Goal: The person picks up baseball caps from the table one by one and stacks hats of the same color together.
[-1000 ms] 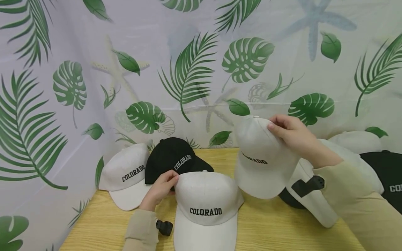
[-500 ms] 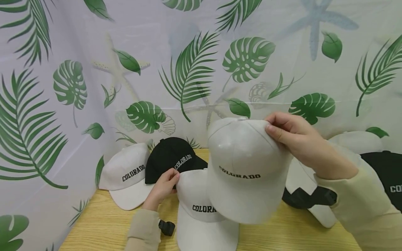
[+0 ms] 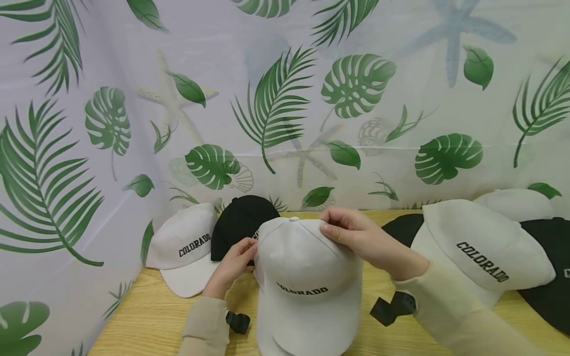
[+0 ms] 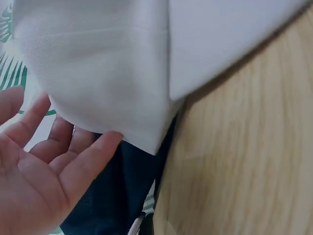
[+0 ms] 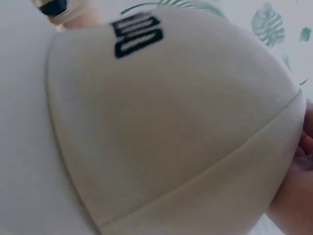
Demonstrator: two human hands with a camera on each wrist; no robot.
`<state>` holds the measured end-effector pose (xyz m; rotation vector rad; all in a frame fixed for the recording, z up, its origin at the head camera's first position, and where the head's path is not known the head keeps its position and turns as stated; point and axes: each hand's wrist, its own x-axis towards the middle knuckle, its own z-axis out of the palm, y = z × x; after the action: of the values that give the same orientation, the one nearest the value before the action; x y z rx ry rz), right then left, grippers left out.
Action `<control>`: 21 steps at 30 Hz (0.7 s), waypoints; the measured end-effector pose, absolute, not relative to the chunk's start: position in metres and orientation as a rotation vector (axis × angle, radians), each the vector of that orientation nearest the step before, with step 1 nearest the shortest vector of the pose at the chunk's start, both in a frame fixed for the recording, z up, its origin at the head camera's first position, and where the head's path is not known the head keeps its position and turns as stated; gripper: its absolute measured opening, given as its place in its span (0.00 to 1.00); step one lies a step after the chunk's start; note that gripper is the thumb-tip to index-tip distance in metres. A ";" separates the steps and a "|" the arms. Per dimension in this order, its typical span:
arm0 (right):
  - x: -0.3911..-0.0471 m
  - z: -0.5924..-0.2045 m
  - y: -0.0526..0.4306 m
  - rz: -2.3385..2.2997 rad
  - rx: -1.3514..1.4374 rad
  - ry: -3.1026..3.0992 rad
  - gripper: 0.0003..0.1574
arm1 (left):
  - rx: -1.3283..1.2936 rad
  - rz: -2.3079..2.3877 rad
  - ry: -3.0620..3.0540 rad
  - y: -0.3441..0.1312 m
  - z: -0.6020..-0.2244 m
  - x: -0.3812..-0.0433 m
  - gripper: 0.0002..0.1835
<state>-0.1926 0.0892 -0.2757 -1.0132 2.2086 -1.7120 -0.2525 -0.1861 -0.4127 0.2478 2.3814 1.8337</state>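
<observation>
My right hand (image 3: pixel 365 242) pinches the crown of a white Colorado baseball cap (image 3: pixel 307 262) between thumb and fingers, right of its top button. Beneath it, a second white baseball cap (image 4: pixel 98 78) stands on the table, largely covered by the upper one, its brim (image 3: pixel 266 341) showing at the lower left. My left hand (image 3: pixel 233 264) grips that lower cap's left side; in the left wrist view its fingers (image 4: pixel 83 161) curl at the edge. The right wrist view shows the upper cap's side panel (image 5: pixel 171 127) and the end of its lettering.
Left on the wooden table (image 3: pixel 129 316) lie another white cap (image 3: pixel 182 242) and a black cap (image 3: pixel 240 222). To the right sit several more, including a white cap (image 3: pixel 481 247) and a black cap (image 3: pixel 547 282). A leaf-patterned cloth (image 3: pixel 285 99) hangs behind.
My right hand has brought its white cap left and down, from beside the lower cap to over it. My left hand has stayed at the lower cap's side.
</observation>
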 end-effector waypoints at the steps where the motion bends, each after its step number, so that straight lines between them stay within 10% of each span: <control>1: -0.195 -0.279 0.089 -1.710 -0.971 2.217 0.11 | 0.263 1.829 2.387 -0.186 -0.413 -0.252 0.10; 13: -0.217 -0.307 0.096 -1.631 -0.816 2.322 0.13 | 0.381 1.907 2.280 -0.190 -0.409 -0.251 0.23; 21: -0.226 -0.327 0.099 -1.433 -0.787 2.477 0.11 | 0.523 1.810 2.295 -0.197 -0.409 -0.251 0.13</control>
<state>-0.2259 0.0993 -0.3265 -0.7875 2.4773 -1.4325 -0.2509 -0.1965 -0.4089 0.5233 2.2954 1.8096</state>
